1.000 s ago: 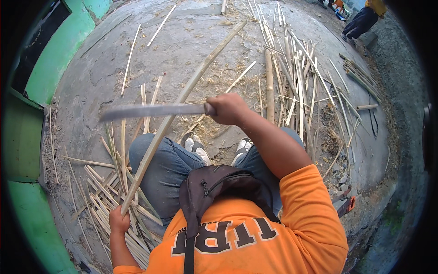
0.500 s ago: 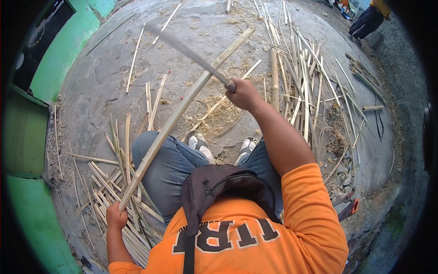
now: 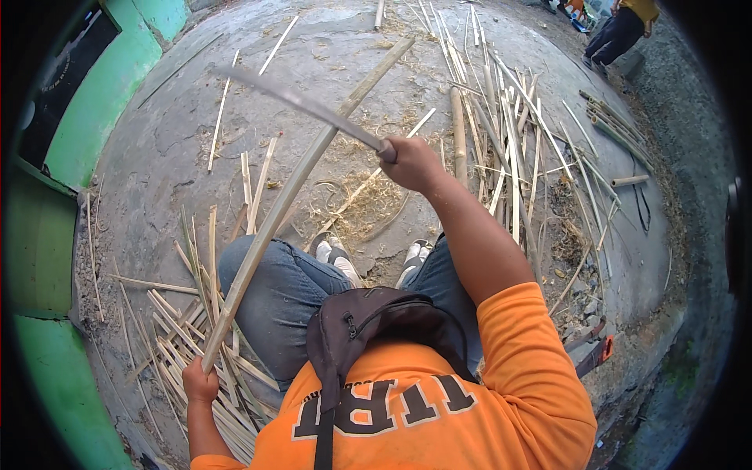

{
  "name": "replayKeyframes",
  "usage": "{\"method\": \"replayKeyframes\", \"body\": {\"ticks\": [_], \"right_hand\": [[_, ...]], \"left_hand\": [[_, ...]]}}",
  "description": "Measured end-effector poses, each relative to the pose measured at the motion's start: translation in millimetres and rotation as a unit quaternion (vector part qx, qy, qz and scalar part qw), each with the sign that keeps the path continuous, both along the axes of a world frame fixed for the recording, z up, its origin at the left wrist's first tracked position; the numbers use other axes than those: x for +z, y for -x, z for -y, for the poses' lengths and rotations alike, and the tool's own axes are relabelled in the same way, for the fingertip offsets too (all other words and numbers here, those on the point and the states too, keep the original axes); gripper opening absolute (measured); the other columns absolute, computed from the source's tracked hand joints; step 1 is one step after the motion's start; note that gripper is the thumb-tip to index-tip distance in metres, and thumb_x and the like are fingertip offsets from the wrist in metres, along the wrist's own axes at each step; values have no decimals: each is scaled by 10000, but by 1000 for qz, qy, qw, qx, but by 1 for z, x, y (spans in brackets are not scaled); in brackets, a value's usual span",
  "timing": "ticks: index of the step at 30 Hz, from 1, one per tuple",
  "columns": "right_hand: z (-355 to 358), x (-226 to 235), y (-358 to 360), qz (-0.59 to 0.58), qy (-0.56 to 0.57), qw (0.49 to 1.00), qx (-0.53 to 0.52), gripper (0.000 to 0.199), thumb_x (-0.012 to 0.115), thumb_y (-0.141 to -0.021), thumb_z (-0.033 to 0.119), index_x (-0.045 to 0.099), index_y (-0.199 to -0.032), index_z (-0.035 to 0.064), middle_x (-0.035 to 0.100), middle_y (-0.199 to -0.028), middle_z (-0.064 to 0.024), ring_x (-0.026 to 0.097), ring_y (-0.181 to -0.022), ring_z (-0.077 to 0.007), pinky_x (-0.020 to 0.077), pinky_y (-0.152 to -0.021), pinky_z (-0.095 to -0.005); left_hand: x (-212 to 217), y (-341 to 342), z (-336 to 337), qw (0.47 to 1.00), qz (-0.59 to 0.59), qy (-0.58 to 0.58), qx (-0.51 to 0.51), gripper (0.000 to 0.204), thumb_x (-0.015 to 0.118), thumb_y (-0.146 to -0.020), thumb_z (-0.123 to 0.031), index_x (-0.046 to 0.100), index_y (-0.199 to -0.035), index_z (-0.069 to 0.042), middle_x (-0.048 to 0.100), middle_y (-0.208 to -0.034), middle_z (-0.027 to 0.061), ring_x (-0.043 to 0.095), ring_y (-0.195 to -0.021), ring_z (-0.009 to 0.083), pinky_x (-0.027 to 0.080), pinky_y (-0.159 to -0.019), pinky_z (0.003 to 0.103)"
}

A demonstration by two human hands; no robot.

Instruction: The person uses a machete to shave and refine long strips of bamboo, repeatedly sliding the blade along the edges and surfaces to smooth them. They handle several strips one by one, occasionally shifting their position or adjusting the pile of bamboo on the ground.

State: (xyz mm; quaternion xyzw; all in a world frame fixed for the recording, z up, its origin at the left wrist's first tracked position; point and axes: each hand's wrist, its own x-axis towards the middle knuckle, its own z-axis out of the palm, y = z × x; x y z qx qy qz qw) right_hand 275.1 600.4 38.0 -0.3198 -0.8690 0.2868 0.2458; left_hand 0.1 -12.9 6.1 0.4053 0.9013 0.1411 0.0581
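My left hand (image 3: 200,381) is closed round the near end of a long split bamboo strip (image 3: 274,217). The strip slants over my left thigh, away and to the right. In front of me my right hand (image 3: 413,164) grips the handle of a machete (image 3: 309,106), whose long blade points to the far left and crosses the strip in this view. Whether the blade touches the strip I cannot tell; its tip is smeared by motion. Pale shavings (image 3: 368,200) lie on the ground beyond my feet.
Cut bamboo strips (image 3: 176,329) are heaped by my left side. A larger spread of strips (image 3: 513,149) and a bamboo pole (image 3: 459,133) lie to the right. A saw with an orange handle (image 3: 601,351) rests at my right. Another person (image 3: 615,35) stands far right, and a green wall (image 3: 59,384) borders the left.
The whole scene has shifted slightly left with the head. Both hands keep their grips, and the machete still crosses the strip at nearly the same spot.
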Motion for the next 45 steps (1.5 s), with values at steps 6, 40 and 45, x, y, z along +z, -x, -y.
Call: {"method": "replayKeyframes", "body": {"ticks": [6, 40, 45], "right_hand": [[-14, 22, 5, 141, -28, 989, 25, 142, 674, -916, 242, 757, -975, 142, 738, -841, -152, 727, -784, -318, 585, -753, -445], [-12, 10, -14, 49, -45, 996, -62, 169, 707, -883, 301, 745, -960, 156, 747, -922, -159, 718, -877, -405, 572, -773, -500], [-9, 5, -9, 52, -69, 995, -42, 148, 710, -868, 279, 745, -964, 173, 745, -912, -147, 723, -892, -389, 584, -785, -494]], "left_hand": [[18, -3, 1, 1000, -3, 22, -3, 146, 639, -821, -115, 571, -782, 7, 611, -728, 279, 608, -724, 536, 483, -639, 555], [57, -25, -42, 954, 270, -11, 134, 439, 759, -979, -372, 681, -1085, 47, 740, -781, 132, 739, -682, 224, 568, -610, 365], [40, -19, -25, 983, 173, 28, 57, 434, 714, -1009, -353, 680, -787, 18, 590, -644, 61, 525, -573, 149, 443, -567, 358]]}}
